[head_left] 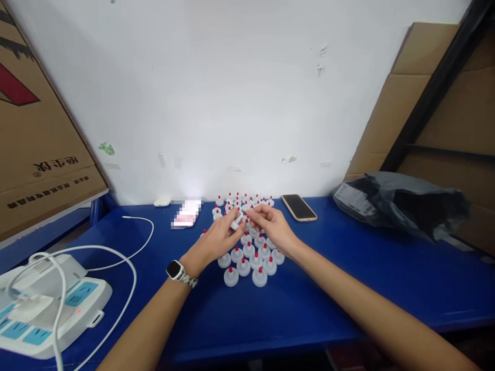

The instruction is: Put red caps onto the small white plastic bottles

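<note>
Many white round nozzle caps with small red tips stand upright in a cluster on the blue table; one nozzle cap (260,277) is at the near edge of the group. Above them my left hand (219,238) is closed round a white nozzle cap (236,222), held tilted between thumb and fingers. Close beside it, my right hand (274,226) has thumb and forefinger pinched together near the held cap's narrow end. Whatever lies between those fingertips is too small to make out. Both hands hide part of the cluster.
A phone (299,207) lies right of the caps, and a blurred-out device (187,213) lies left. A power strip (87,304) with white cables fills the left side of the table (309,319). A grey plastic bag (410,201) sits at right, and cardboard boxes flank both sides.
</note>
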### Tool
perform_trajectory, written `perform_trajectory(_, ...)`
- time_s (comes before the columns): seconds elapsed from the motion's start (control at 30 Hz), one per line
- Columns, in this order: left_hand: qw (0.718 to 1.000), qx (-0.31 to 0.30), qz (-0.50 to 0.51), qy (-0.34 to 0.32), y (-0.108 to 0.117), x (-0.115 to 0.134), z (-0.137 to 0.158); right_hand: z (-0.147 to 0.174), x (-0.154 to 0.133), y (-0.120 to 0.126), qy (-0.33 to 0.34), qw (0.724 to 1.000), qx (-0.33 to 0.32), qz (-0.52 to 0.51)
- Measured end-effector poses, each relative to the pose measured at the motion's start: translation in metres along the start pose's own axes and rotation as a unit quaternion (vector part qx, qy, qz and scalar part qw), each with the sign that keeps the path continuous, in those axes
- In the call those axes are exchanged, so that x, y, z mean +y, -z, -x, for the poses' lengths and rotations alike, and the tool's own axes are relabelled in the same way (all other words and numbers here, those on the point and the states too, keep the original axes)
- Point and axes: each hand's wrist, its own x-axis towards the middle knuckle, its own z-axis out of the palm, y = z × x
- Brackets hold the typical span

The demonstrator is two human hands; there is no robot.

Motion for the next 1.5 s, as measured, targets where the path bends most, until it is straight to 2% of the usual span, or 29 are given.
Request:
perform_trajectory(0.23, 1.0, -0.004, -0.012, -0.019, -0.004, 0.014, 0.007, 0.009, 0.004, 0.002, 0.034, 0.998, -0.014, 0.057)
perform_trajectory(0.4, 0.998, 0.005, -0.049, -0.048, -0.007, 0.012, 0.008, 0.011, 0.001, 0.0, 0.045, 0.997, -0.023, 0.06)
perform_trajectory(0.57, 0.999, -0.007, -0.037, -0.017, -0.01, 0.01, 0.009, 0.012, 0.0, 0.0, 0.049, 0.995, -0.023, 0.086)
perform_trajectory(0.67, 1.0, 0.007, 0.007, -0.005, -0.012, 0.013, 0.01, 0.012, -0.001, 0.002, 0.076, 0.981, -0.023, 0.179)
perform_trajectory(0.8, 0.999, -0.008, 0.041, 0.008, -0.012, 0.018, 0.011, 0.015, -0.006, 0.002, 0.109, 0.95, -0.072, 0.282)
perform_trajectory(1.0, 0.999, -0.008, 0.053, -0.004, -0.013, 0.02, 0.011, 0.014, -0.011, -0.001, 0.138, 0.932, -0.072, 0.328)
perform_trajectory(1.13, 0.998, -0.008, 0.061, -0.01, -0.012, 0.019, 0.011, 0.015, -0.01, 0.0, 0.141, 0.932, -0.079, 0.325)
perform_trajectory(1.23, 0.999, 0.012, 0.046, -0.024, -0.01, 0.014, 0.011, 0.016, -0.01, 0.0, 0.146, 0.931, -0.066, 0.328)
perform_trajectory(1.37, 0.997, 0.05, 0.001, -0.063, -0.004, 0.004, 0.009, 0.014, -0.009, 0.001, 0.136, 0.924, -0.015, 0.357)
perform_trajectory(1.5, 0.997, 0.05, -0.017, -0.061, 0.003, -0.006, 0.007, 0.009, -0.005, 0.003, 0.129, 0.926, 0.003, 0.355)
